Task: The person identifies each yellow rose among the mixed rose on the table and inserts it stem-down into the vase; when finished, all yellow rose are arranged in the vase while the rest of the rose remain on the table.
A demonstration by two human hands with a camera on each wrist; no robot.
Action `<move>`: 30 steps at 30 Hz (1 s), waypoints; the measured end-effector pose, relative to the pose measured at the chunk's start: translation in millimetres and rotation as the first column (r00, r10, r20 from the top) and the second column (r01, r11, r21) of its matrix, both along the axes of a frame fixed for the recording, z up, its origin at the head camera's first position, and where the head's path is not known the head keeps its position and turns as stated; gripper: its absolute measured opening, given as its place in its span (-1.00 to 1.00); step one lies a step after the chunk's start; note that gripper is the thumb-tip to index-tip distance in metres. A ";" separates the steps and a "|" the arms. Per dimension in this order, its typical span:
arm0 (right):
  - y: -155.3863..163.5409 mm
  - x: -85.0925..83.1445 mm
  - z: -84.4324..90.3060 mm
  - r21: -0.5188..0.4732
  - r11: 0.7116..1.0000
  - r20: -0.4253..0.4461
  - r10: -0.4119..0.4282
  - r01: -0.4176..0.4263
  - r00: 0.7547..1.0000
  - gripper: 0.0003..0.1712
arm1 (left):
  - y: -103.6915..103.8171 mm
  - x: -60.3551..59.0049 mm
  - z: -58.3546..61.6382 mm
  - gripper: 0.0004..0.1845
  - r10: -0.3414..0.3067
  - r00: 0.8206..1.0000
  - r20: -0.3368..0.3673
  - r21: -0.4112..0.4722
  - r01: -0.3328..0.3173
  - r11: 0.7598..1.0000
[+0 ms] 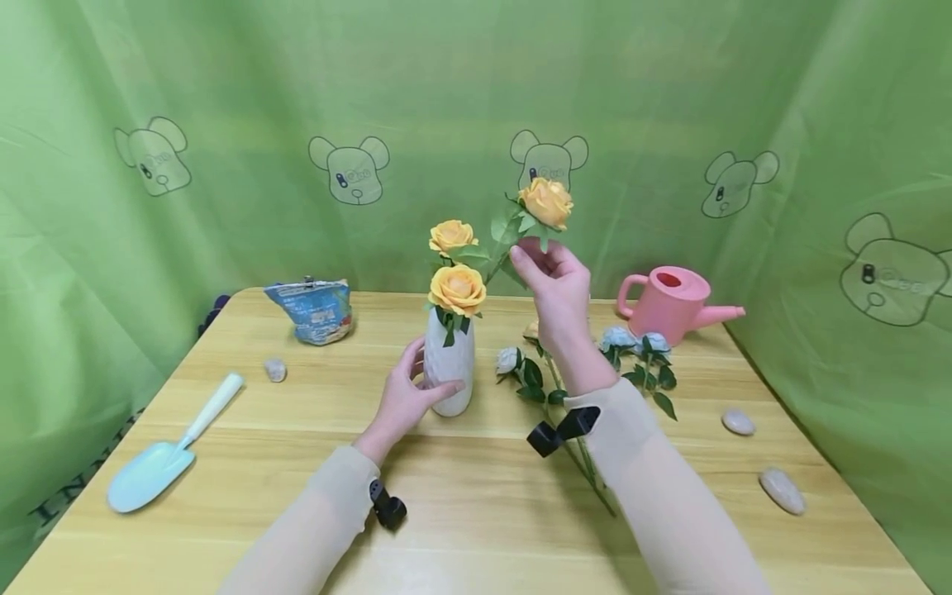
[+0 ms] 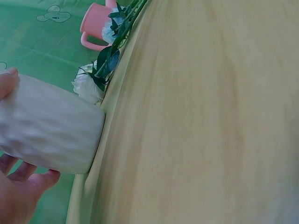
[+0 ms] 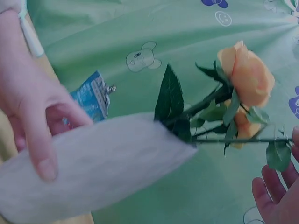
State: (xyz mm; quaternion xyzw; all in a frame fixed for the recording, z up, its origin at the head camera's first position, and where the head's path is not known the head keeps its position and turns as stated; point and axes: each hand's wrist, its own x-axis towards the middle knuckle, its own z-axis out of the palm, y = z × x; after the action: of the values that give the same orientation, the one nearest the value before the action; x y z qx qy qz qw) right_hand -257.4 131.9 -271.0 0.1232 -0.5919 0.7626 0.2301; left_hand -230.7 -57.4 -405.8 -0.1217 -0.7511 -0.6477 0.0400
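My left hand [image 1: 416, 382] grips a white ribbed vase [image 1: 449, 372] that stands upright at the middle of the wooden table [image 1: 476, 512]. Two orange roses [image 1: 457, 287] stand in it. My right hand [image 1: 531, 256] pinches the stem of a third orange rose [image 1: 546, 202] just under its bloom, above and to the right of the vase. The stem slants down to the vase's mouth. The left wrist view shows the vase [image 2: 46, 126] between my fingers [image 2: 23, 186]. In the right wrist view the vase [image 3: 93, 168] fills the lower left, with the held rose [image 3: 247, 77] beyond its mouth.
White and pale blue roses [image 1: 625, 343] lie on the table right of the vase, under my right forearm. A pink watering can [image 1: 673, 302] stands at the back right, a blue bag [image 1: 316, 310] at the back left, a light blue trowel [image 1: 167, 450] at the left. Stones [image 1: 783, 489] lie scattered.
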 end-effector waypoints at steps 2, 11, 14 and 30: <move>-2.8 -1.7 1.4 -0.028 1.000 0.014 -0.010 0.010 1.000 -0.91 | 0.7 0.1 -0.2 -0.19 0.001 1.000 -0.001 0.000 -0.001 1.000; -8.9 -10.1 -7.2 -0.023 1.000 0.142 -0.004 0.008 0.990 -0.86 | 2.9 -0.4 -1.3 -0.17 -0.009 1.000 -0.019 -0.006 0.009 1.000; -12.4 -13.3 -13.6 -0.031 0.999 0.198 0.038 -0.033 0.979 -0.83 | 3.1 -0.1 -1.3 -0.17 -0.011 1.000 -0.025 -0.004 0.011 1.000; -1.9 -12.6 -38.5 0.014 0.971 0.233 0.229 -0.238 0.945 -0.87 | -1.3 -19.3 -29.5 -0.13 0.016 1.000 -0.003 0.013 -0.016 1.000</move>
State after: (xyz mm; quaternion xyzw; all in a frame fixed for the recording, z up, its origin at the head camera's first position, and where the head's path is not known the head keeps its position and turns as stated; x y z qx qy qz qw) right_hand -270.1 129.9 -309.5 0.1083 -0.6115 0.7810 0.0657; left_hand -249.9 -58.7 -435.2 -0.1164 -0.7479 -0.6518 0.0473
